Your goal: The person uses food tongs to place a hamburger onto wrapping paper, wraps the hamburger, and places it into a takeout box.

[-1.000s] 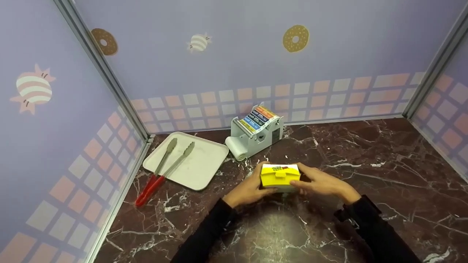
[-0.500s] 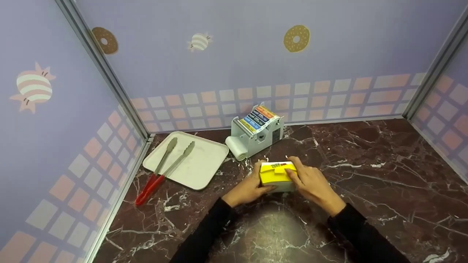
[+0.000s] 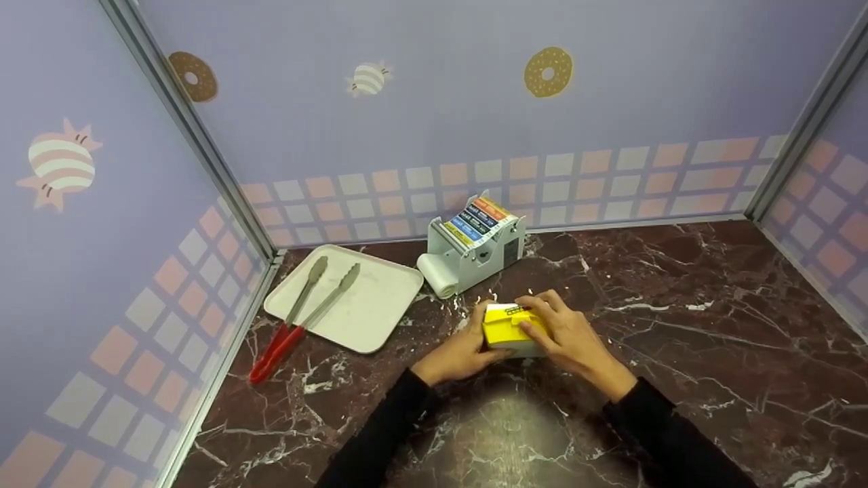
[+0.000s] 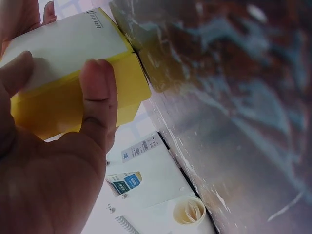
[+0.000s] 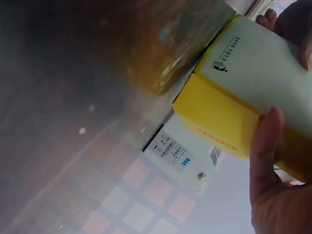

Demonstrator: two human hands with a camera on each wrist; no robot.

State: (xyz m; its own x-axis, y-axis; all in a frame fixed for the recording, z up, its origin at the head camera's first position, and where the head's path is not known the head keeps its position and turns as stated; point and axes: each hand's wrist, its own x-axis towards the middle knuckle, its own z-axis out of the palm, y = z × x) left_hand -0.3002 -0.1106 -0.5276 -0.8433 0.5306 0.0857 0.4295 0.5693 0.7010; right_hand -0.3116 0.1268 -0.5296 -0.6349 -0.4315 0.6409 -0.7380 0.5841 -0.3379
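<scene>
A small yellow and white cardboard food box [image 3: 500,333] with a front tab stands on the dark marbled table in the head view. My left hand [image 3: 456,354] grips its left side, thumb along the white front. At the right, my right hand [image 3: 575,342] bends over the lid's corner, thumb at the tab and fingers on the printed top. The left wrist view shows fingers spread on the yellow side of the box [image 4: 73,44]. In the right wrist view one finger lies against the yellow side of the box [image 5: 219,117]; the back of the box is hidden.
Behind the box, near the back wall, stands a white label dispenser [image 3: 488,268] with several coloured rolls. Red-handled tongs [image 3: 298,329] lie across a white tray [image 3: 386,305] at the left. Patterned panels border the table at the back and both sides.
My right hand has moved from the box's right side up onto its lid, its thumb now at the tab. My left hand keeps its hold, and the box has barely shifted.
</scene>
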